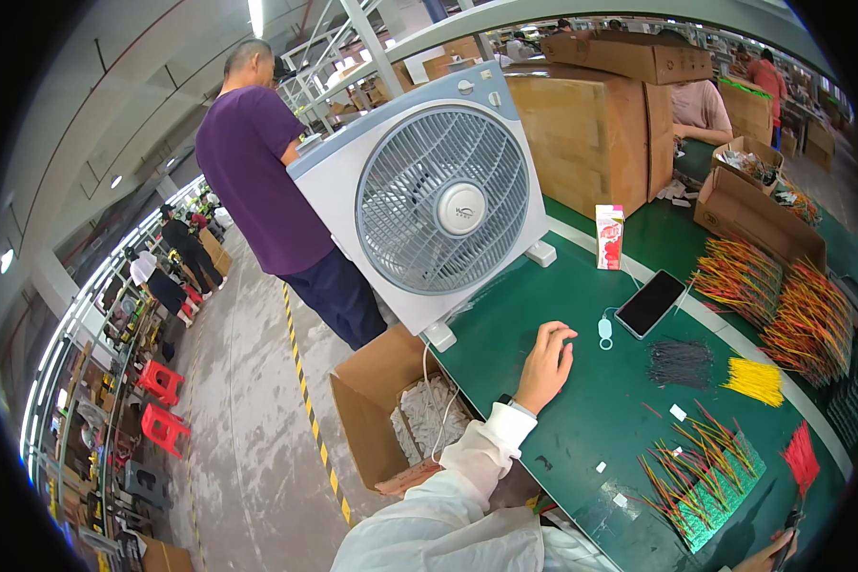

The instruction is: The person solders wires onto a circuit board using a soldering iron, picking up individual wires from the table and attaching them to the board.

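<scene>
My left hand [545, 367] rests on the green table mat [505, 334], its fingers loosely bent and apart, with nothing visible in them. A dark watch band shows at its wrist. At the lower right edge my right hand [770, 557], partly cut off, is closed round a slim dark tool [791, 522]; its exact kind cannot be made out. Just beyond the tool lies a bundle of red wires [801, 459]. Left of that, several red, yellow and green wires [691, 467] stand in a row on a green foam block [726, 496].
Bundles of black wires [680, 364] and yellow wires [754, 381] lie near a phone [650, 305]. A drink carton [609, 238] and box fan [443, 200] stand farther back. Long wire bundles [799, 305] lie at right. An open cardboard box [372, 391] sits beside the table; a person [257, 172] stands beyond.
</scene>
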### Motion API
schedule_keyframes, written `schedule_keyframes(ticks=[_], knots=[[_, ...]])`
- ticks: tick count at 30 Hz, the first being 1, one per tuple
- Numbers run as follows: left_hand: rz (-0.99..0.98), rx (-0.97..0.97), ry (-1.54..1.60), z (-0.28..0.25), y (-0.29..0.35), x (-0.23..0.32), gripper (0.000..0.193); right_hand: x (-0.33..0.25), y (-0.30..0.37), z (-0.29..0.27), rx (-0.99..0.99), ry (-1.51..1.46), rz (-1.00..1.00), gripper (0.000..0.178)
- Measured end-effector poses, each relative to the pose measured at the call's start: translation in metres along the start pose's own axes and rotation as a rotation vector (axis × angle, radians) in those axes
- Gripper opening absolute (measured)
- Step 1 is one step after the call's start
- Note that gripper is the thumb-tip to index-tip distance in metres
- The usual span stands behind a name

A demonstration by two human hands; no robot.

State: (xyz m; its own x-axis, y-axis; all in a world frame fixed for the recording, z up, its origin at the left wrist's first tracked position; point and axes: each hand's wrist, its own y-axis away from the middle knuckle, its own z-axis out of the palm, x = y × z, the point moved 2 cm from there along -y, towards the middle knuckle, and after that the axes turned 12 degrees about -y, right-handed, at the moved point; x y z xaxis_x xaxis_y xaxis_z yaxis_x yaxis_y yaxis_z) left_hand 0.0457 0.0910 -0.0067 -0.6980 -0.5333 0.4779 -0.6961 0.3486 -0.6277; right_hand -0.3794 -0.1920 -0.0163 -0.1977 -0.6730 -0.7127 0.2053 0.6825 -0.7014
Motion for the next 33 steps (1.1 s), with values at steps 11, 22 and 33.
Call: schedule_keyframes(ticks=[11,22,33], knots=[[-0.005,0.022,0.042,0.000,0.003,-0.001,0.017,0.001,0.000,-0.004,-0.009,0.225,-0.120,0.031],[0.049,0.083,0.046,-0.005,0.003,-0.001,0.018,-0.001,0.001,0.003,0.011,0.119,-0.073,0.031],[0.071,0.109,0.079,0.001,0.005,-0.004,0.020,0.006,0.001,0.006,0.010,0.222,-0.204,0.031]])
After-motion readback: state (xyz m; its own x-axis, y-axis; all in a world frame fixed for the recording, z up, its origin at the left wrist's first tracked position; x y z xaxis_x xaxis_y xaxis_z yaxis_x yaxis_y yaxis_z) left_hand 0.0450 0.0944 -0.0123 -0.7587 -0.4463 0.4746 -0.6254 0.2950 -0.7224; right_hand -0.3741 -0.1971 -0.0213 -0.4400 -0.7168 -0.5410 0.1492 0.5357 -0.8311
